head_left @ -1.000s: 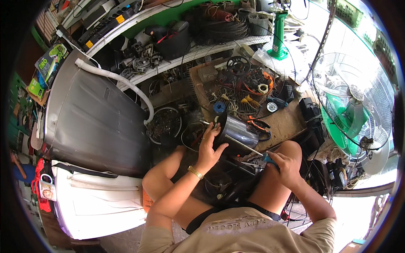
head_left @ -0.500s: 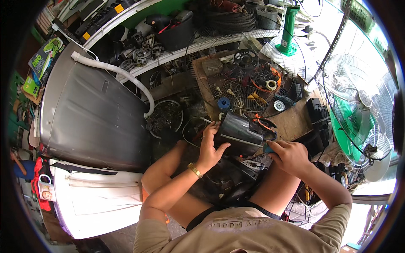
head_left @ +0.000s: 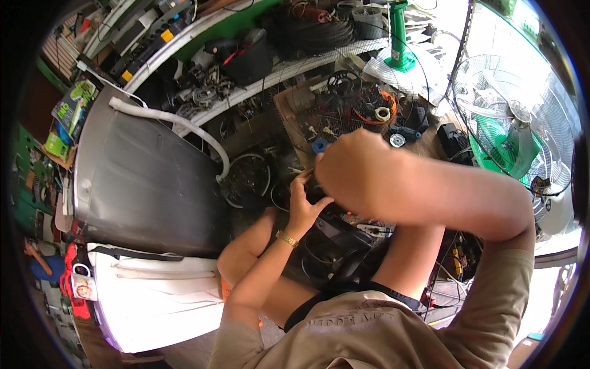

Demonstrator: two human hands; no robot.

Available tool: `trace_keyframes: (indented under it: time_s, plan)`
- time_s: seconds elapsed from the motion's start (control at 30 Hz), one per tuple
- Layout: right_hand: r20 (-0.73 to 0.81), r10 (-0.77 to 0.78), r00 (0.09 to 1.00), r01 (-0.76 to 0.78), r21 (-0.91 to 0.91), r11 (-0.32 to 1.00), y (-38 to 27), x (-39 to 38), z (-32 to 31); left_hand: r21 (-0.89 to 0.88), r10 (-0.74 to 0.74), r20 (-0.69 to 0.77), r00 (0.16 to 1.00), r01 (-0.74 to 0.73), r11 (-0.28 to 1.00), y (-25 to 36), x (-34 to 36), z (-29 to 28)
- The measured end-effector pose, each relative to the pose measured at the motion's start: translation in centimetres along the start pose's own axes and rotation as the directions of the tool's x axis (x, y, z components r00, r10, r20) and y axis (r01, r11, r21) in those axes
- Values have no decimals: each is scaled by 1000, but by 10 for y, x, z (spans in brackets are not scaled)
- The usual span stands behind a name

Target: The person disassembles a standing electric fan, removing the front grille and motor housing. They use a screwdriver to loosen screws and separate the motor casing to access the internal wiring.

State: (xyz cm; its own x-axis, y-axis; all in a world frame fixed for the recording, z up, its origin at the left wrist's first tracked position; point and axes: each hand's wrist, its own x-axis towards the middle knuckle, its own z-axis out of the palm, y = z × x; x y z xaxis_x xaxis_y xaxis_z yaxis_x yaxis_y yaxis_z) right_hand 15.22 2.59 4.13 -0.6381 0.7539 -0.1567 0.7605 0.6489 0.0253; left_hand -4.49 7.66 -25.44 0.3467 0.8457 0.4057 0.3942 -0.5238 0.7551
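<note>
My left hand [head_left: 302, 203], with a gold watch on its wrist, grips the end of a dark cylindrical housing [head_left: 327, 210], most of which is hidden. A thin light rod [head_left: 296, 170] sticks out by that hand's fingertips. My blurred right hand [head_left: 355, 173] is raised across the housing, fingers hidden and smeared. A blue round part [head_left: 318, 146] shows just behind it. Further back are a black spoked wheel [head_left: 342, 82], orange-and-black parts and a white ring [head_left: 382, 114] on a wooden board [head_left: 287, 98].
A grey metal cabinet [head_left: 144, 187] with a white hose and a white padded box [head_left: 144, 301] line the left. A loaded shelf [head_left: 289, 64] runs along the back. Fans with wire guards [head_left: 510, 141] crowd the right. Another person's arm [head_left: 38, 261] shows at far left.
My right hand has swung up and left from the housing's right end to in front of it, hiding much of it. My left hand stays on the housing, slightly higher.
</note>
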Motion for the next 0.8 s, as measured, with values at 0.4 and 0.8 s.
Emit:
trace_keyframes:
  time_s: [0.4, 0.8]
  plan:
    - [211, 576, 790, -387, 900, 200, 100, -104, 198, 476, -39, 207, 978, -66, 877, 67, 70, -18]
    - [105, 424, 900, -249, 921, 300, 134, -55, 231, 310, -197, 345, 918, 86, 947, 45, 74, -27]
